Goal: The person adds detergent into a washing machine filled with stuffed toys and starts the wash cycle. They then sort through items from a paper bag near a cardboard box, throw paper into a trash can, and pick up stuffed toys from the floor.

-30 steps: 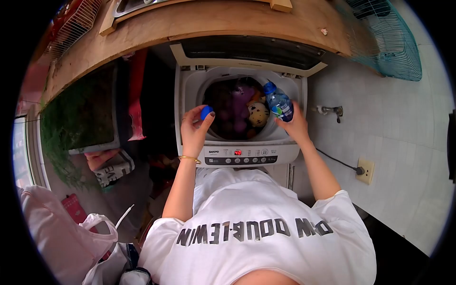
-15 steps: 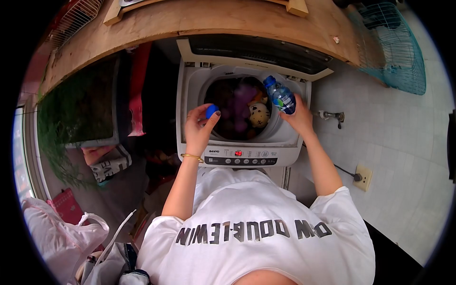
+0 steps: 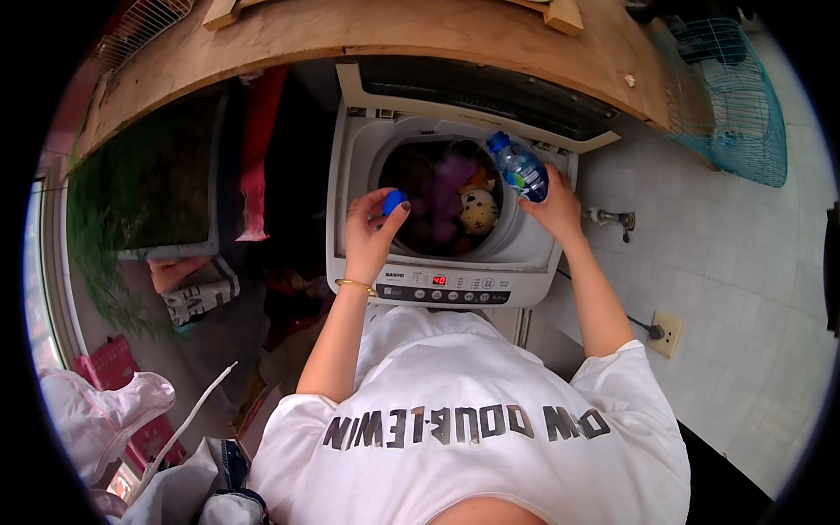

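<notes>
Between the fingertips of my left hand point(image 3: 367, 234) is a blue bottle cap point(image 3: 395, 202), held over the left rim of the tub. My right hand point(image 3: 560, 210) grips a clear blue-tinted bottle point(image 3: 521, 168) with a label, tilted so its blue neck points up and left over the tub's right rim. Below both hands stands a white top-loading washing machine point(image 3: 534, 254), its lid point(image 3: 490, 98) raised. Inside the dark tub lie a blurred purple item point(image 3: 448, 197) and a round whitish plush-like item point(image 3: 479, 212) with dark spots. The panel display point(image 3: 439, 281) reads 40.
A wooden shelf point(image 3: 394, 37) runs behind the machine, with a teal wire basket point(image 3: 744, 114) at its right. On the right wall are a tap point(image 3: 612, 217) and a socket point(image 3: 666, 334) with a plug. Hanging clothes point(image 3: 96, 411) fill the lower left.
The camera view has shifted slightly, and the hanging clothes at lower left have swung. Both hands keep nearly the same places, with cap and bottle still held. The purple item's blurred outline differs.
</notes>
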A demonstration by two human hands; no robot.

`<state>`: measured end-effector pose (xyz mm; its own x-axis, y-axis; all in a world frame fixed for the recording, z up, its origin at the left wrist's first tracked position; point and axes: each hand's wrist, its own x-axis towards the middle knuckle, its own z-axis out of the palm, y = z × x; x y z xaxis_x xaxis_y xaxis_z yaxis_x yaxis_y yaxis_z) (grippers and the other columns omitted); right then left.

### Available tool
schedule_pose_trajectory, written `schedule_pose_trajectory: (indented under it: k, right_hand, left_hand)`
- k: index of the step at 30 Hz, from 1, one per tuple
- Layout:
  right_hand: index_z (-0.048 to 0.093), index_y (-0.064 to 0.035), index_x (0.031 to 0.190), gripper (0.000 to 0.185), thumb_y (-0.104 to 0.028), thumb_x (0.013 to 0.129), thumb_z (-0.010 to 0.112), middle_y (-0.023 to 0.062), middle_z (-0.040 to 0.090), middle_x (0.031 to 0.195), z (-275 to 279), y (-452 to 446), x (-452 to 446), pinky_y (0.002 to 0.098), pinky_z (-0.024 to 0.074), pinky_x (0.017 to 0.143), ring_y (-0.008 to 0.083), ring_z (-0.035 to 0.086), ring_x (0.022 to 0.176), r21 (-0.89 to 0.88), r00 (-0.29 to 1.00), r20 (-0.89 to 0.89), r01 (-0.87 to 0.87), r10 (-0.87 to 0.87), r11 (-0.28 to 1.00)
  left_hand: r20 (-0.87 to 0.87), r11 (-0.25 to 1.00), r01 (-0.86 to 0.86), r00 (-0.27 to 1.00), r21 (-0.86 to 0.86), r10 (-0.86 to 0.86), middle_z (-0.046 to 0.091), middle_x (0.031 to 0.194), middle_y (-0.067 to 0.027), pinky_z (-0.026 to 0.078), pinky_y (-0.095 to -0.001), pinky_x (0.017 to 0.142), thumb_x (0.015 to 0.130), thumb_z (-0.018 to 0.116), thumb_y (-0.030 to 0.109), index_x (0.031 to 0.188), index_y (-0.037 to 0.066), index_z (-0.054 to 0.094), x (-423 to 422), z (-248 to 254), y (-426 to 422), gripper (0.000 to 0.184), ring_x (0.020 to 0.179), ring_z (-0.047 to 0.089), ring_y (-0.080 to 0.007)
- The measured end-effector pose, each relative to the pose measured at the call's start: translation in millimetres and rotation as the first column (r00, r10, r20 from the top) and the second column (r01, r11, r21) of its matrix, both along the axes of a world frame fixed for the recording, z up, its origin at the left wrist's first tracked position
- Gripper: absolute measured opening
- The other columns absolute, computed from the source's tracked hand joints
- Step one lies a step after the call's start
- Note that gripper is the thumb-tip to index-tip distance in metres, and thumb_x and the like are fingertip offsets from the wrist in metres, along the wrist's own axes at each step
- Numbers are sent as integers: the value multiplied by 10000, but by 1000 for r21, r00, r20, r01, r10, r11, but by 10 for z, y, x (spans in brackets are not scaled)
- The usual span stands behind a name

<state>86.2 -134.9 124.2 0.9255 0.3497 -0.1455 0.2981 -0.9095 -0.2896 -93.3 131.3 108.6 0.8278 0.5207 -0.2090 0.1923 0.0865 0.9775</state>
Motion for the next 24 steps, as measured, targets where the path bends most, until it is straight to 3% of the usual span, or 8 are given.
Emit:
schedule_pose_trajectory:
  k: [20, 24]
  right_hand:
    - [438, -101, 1247, 752, -310, 612, 782, 184, 566, 1138, -1, 108, 61, 425, 466, 860, 357, 565, 1043, 79, 999, 30, -25, 23, 997]
    - [430, -82, 1241, 757, -327, 628, 799, 174, 569, 1133, -112, 84, 56, 409, 462, 865, 327, 571, 1044, 254, 1000, 9, -14, 12, 967]
  left_hand:
    - [-46, 999, -10, 999, -31, 9, 534, 1052, -81, 500, -289, 810, 802, 734, 246, 1077, 4, 614, -39, 36, 39, 385, 943, 585, -163]
    - [-32, 999, -14, 999, -44, 13, 533, 1061, -76, 497, -287, 819, 803, 730, 238, 1088, 15, 615, -24, 68, 31, 379, 950, 584, -162]
